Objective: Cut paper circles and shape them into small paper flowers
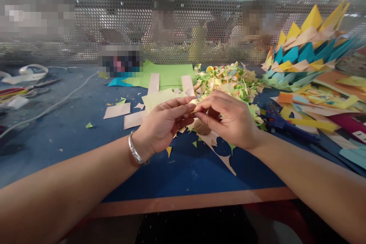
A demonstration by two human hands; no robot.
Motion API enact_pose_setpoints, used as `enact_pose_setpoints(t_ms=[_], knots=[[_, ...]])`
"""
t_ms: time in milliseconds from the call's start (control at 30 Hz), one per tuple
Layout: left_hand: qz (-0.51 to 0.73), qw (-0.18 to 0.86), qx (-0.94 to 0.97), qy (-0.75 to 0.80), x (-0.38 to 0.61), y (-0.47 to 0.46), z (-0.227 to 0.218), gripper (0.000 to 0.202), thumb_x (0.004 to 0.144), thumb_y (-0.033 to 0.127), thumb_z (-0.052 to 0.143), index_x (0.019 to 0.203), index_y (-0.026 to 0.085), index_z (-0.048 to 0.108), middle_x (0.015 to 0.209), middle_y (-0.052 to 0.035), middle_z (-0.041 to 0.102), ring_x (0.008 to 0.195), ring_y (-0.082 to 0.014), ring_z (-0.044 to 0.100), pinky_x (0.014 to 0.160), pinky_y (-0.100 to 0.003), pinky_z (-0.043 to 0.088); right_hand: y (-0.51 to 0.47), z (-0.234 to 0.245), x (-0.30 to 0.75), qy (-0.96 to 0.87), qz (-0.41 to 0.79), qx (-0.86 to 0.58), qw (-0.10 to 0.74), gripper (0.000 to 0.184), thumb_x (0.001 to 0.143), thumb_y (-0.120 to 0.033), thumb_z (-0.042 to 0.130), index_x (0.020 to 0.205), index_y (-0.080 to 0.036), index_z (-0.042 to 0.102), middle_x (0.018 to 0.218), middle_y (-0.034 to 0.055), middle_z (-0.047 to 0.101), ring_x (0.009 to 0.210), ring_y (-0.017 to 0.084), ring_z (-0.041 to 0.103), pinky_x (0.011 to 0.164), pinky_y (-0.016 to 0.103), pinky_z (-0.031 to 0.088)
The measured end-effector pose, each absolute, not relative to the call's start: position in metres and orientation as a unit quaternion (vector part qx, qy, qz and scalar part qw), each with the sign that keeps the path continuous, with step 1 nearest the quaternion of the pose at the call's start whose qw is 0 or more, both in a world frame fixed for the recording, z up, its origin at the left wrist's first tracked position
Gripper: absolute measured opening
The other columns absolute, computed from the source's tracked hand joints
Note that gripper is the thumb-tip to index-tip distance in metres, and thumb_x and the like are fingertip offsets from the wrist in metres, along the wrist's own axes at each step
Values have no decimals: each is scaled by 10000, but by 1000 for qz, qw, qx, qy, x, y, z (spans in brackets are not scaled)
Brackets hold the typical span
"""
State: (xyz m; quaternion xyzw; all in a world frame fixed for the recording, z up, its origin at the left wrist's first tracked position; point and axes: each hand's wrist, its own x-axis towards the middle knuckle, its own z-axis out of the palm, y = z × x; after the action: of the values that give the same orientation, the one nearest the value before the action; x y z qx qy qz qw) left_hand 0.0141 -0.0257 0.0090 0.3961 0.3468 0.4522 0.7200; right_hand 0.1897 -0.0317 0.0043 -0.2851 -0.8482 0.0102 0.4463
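Note:
My left hand (168,120) and my right hand (228,118) meet at the centre of the view, fingertips pinched on a small pale paper piece (195,102). The fingers hide most of that piece. A silver bracelet (134,148) circles my left wrist. Beneath the hands lies a round brownish thing (201,126), partly covered. A cut-out pink paper offcut (220,155) reaches toward the table's front, with small green scraps (195,144) around it. Just beyond the fingers spreads a heap of small curled paper pieces (225,80) in green, yellow and pink.
Green paper sheets (174,74) and pale pink strips (117,110) lie beyond my left hand. To the right are a blue glue gun (286,124) and a tall folded-paper model (309,53). A white cable (54,106) crosses the blue table (85,160). Perforated metal (183,34) stands behind.

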Motion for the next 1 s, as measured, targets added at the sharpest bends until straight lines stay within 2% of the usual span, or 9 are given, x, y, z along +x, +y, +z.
enact_pose_setpoints(t_ms=[167,400,700,1000], knots=[[505,668,444,320,15,-29,8,69,758,123,735,823,147,743,787,-10,740,698,-102,676,697,-213,535,-32,3,188,-809,105,-335,471,65,864,-170,645,805,-166,616,737,-3,555,599,81,497,529,218,418],[518,631,477,325,17,-32,10,82,751,151,744,829,129,755,800,-35,752,711,-120,693,726,-239,577,-31,0,188,-761,225,-353,496,122,862,-242,658,792,-173,586,763,-5,557,617,86,531,552,229,451],[518,571,537,343,15,-31,4,184,691,173,814,866,154,760,787,-14,762,702,-100,693,699,-186,567,-30,1,189,-738,279,-368,491,216,819,-346,718,790,-183,579,745,-9,567,619,98,538,554,249,444],[500,493,605,375,14,-33,7,123,736,176,765,851,142,738,811,-43,775,742,-159,730,718,-255,601,-30,1,190,-738,284,-375,483,231,842,-373,685,781,-178,577,727,-3,576,599,97,542,532,250,432]])
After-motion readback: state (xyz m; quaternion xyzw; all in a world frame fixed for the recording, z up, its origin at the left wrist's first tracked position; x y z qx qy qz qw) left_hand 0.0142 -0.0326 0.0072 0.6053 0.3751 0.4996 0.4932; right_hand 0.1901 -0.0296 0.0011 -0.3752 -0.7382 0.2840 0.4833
